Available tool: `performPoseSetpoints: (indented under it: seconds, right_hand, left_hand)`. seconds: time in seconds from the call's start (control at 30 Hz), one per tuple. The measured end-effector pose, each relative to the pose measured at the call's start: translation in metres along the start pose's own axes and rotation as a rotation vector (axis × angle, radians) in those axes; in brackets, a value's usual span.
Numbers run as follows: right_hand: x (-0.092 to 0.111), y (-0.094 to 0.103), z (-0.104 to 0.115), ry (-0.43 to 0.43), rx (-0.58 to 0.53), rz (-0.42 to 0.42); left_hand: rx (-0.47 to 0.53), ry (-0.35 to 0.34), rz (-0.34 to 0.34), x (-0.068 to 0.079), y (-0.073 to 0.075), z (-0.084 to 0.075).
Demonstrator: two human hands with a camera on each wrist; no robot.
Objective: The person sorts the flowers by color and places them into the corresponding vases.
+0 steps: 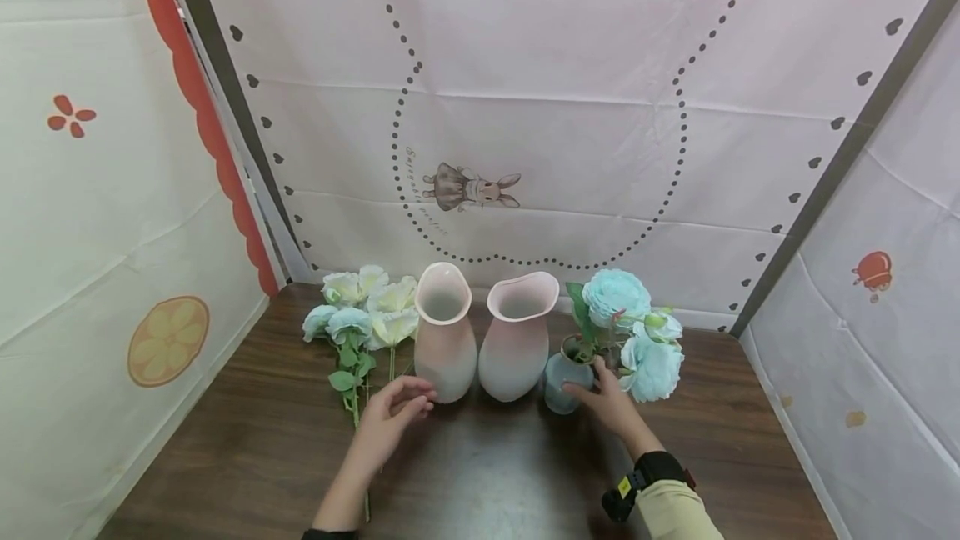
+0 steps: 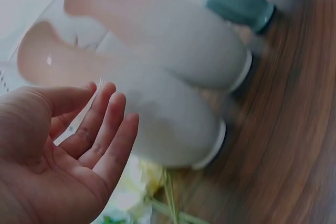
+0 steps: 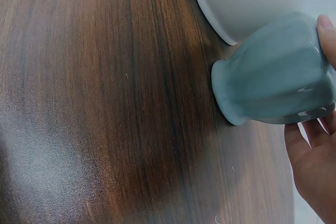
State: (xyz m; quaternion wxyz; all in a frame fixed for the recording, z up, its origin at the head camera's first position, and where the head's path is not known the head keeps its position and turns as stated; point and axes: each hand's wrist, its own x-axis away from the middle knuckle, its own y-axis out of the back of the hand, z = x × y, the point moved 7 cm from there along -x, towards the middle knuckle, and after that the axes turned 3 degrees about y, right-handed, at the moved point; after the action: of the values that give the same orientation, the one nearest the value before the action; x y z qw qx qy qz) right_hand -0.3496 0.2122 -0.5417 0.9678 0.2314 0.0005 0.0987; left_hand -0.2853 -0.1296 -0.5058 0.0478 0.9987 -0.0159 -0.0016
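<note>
My right hand (image 1: 611, 407) grips the small blue-green vase (image 3: 278, 77), thumb on one side and fingers on the other. Large pale-blue artificial flowers (image 1: 617, 298) lean out of this vase to the right. To its left stand two taller pink-and-white vases with wavy rims, the middle one (image 1: 515, 357) and the left one (image 1: 446, 352). Beside the left vase is my left hand (image 2: 68, 150), its fingers loosely bent with nothing between them. In the head view its fingertips overlap the lower side of that vase.
White artificial flowers (image 1: 393, 315) and pale-blue ones (image 1: 348, 323) lie left of the vases, stems toward the front. All stand on a dark wooden table (image 1: 480, 473), enclosed by printed cloth (image 1: 555, 148) at the back and both sides.
</note>
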Motion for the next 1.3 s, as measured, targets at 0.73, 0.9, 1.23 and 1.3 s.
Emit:
performPoseSetpoints:
  seconds: [0.73, 0.9, 1.23, 1.3]
  right_hand:
    - [0.000, 0.001, -0.002, 0.008, -0.024, -0.009]
    - [-0.001, 0.002, 0.001, 0.003, -0.037, -0.004]
    - [0.002, 0.003, 0.004, 0.003, -0.035, 0.000]
    - [0.002, 0.003, 0.003, 0.004, -0.029, 0.001]
  left_hand:
    - [-0.417, 0.132, -0.450, 0.007, 0.093, 0.050]
    - [-0.432, 0.195, -0.413, 0.004, 0.096, 0.062]
    - [-0.444, 0.282, -0.411, 0.002, 0.099, 0.077]
    - [-0.430, 0.313, -0.385, 0.002, 0.099, 0.082]
